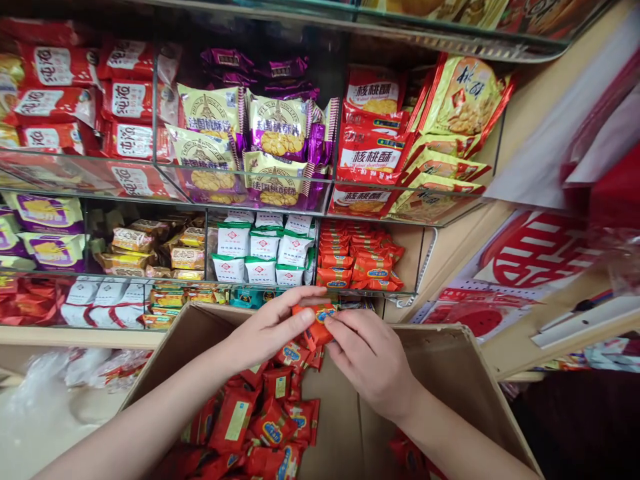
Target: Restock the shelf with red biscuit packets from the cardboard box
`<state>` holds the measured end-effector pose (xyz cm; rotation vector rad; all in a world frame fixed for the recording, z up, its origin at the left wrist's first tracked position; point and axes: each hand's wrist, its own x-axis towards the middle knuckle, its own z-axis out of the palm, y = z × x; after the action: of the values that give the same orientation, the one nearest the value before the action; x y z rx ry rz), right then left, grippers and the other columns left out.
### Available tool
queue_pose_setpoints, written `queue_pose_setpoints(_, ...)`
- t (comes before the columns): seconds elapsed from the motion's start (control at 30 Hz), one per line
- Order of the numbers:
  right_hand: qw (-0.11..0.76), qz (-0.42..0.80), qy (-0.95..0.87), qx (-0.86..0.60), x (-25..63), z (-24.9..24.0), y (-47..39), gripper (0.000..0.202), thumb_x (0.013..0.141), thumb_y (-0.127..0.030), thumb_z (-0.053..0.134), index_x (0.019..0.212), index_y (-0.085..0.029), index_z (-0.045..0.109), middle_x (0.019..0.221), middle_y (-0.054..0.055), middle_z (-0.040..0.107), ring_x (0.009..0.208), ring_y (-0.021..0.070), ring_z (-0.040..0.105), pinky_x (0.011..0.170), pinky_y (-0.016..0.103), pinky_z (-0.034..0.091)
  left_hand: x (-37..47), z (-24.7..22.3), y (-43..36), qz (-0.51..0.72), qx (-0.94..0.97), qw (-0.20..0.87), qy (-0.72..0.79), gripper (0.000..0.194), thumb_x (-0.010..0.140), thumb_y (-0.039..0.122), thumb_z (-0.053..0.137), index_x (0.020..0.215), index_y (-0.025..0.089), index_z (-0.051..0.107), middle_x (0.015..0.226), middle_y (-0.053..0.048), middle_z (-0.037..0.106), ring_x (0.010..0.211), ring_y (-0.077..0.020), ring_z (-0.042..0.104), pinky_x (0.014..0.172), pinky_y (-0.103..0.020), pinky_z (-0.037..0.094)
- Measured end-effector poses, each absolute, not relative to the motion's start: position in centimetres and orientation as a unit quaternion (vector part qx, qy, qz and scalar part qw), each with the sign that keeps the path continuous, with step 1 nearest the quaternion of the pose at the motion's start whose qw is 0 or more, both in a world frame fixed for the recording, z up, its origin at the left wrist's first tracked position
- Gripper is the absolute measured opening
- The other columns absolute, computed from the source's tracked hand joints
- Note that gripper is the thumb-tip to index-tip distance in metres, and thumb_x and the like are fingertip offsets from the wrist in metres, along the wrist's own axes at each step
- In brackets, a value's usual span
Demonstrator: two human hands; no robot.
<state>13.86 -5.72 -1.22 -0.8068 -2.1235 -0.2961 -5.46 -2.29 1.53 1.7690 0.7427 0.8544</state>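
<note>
Apparently midway: one red packet (pixel 317 328) held up

It is near the far edge of a carton (pixel 443 357), pinched between the left hand (pixel 277 321) and right hand (pixel 373 357). Beneath, many loose packets (pixel 274 421) lie toward the carton's left edge; a few more (pixel 409 457) show toward its right edge. Beyond, similar packets (pixel 373 272) already sit stacked at the lower shelf's (pixel 413 257) right end. The work looks partly done, with plenty left in the carton.

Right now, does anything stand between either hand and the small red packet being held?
Nothing visible does: the left hand and right hand both touch the red packet. Other packets lie below, in the cardboard box.
</note>
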Motion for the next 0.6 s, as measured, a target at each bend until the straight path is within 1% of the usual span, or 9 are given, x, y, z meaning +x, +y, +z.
queue_pose_setpoints(0.07,0.409,-0.079,-0.848,-0.329,13.8,-1.3,-5.8,0.026,0.079,-0.01,0.051,0.104,-0.017,0.056,0.098,0.01,0.057,0.092,0.0208,0.052,0.077,0.037,0.048,-5.1,1.2,-2.5,0.365,0.706,0.541,0.276,0.044,0.083,0.031,0.053,0.124,0.023,0.039,0.125,-0.01,0.051,0.114,-0.023,0.048,0.092,-0.037,0.044)
queue_pose_setpoints(0.13,0.426,0.004,-0.836,-0.346,13.8,-1.4,-5.9,0.028,0.077,-0.012,0.054,0.104,-0.018,0.055,0.107,0.01,0.052,0.1,0.0219,0.049,0.083,0.039,0.046,-4.9,0.8,-2.7,0.373,0.693,0.563,0.253,0.051,0.082,0.023,0.055,0.127,0.025,0.033,0.127,-0.011,0.048,0.112,-0.0218,0.05,0.089,-0.035,0.046)
queue_pose_setpoints(0.23,0.486,0.176,-0.768,-0.378,13.9,-1.7,-5.9,0.042,0.076,-0.019,0.057,0.116,-0.02,0.047,0.124,0.012,0.041,0.115,0.0239,0.042,0.091,0.041,0.043,-4.7,0.5,-2.8,0.375,0.701,0.551,0.253,0.059,0.08,0.017,0.057,0.13,0.027,0.028,0.131,-0.011,0.041,0.104,-0.0193,0.054,0.087,-0.033,0.048)
queue_pose_setpoints(0.3,0.508,0.305,-0.708,-0.385,13.9,-1.8,-5.8,0.048,0.078,-0.022,0.056,0.123,-0.021,0.039,0.126,0.012,0.042,0.115,0.0222,0.045,0.091,0.038,0.043,-4.5,0.4,-3.0,0.37,0.704,0.547,0.261,0.061,0.078,0.017,0.058,0.13,0.028,0.028,0.128,-0.011,0.042,0.098,-0.0181,0.056,0.082,-0.032,0.05)
queue_pose_setpoints(0.37,0.516,0.406,-0.653,-0.377,13.8,-2.0,-5.6,0.052,0.079,-0.022,0.056,0.125,-0.021,0.034,0.119,0.011,0.05,0.107,0.0195,0.052,0.089,0.037,0.045,-4.2,0.3,-3.2,0.373,0.695,0.551,0.272,0.058,0.077,0.02,0.059,0.128,0.026,0.032,0.122,-0.011,0.047,0.093,-0.0179,0.057,0.075,-0.03,0.052)
queue_pose_setpoints(0.43,0.532,0.463,-0.601,-0.377,13.6,-2.1,-5.5,0.053,0.076,-0.022,0.059,0.122,-0.021,0.033,0.11,0.009,0.056,0.097,0.0177,0.057,0.084,0.035,0.047,-3.8,0.0,-3.2,0.389,0.676,0.559,0.282,0.054,0.077,0.022,0.06,0.125,0.024,0.036,0.116,-0.01,0.05,0.091,-0.0179,0.058,0.07,-0.028,0.053)
queue_pose_setpoints(0.5,0.548,0.483,-0.565,-0.384,13.3,-2.1,-5.4,0.044,0.074,-0.023,0.061,0.111,-0.02,0.038,0.1,0.007,0.06,0.087,0.0163,0.06,0.076,0.032,0.049,-3.5,-0.3,-3.1,0.407,0.66,0.558,0.293,0.05,0.076,0.022,0.06,0.122,0.022,0.039,0.112,-0.01,0.053,0.09,-0.0179,0.059,0.07,-0.028,0.053)
queue_pose_setpoints(0.6,0.531,0.476,-0.567,-0.412,13.2,-1.7,-5.5,0.026,0.072,-0.023,0.06,0.093,-0.019,0.045,0.086,0.004,0.061,0.076,0.0148,0.059,0.066,0.027,0.049,-3.2,-0.7,-3.0,0.42,0.66,0.543,0.303,0.047,0.074,0.02,0.062,0.117,0.02,0.043,0.107,-0.009,0.056,0.095,-0.0189,0.058,0.078,-0.031,0.052)
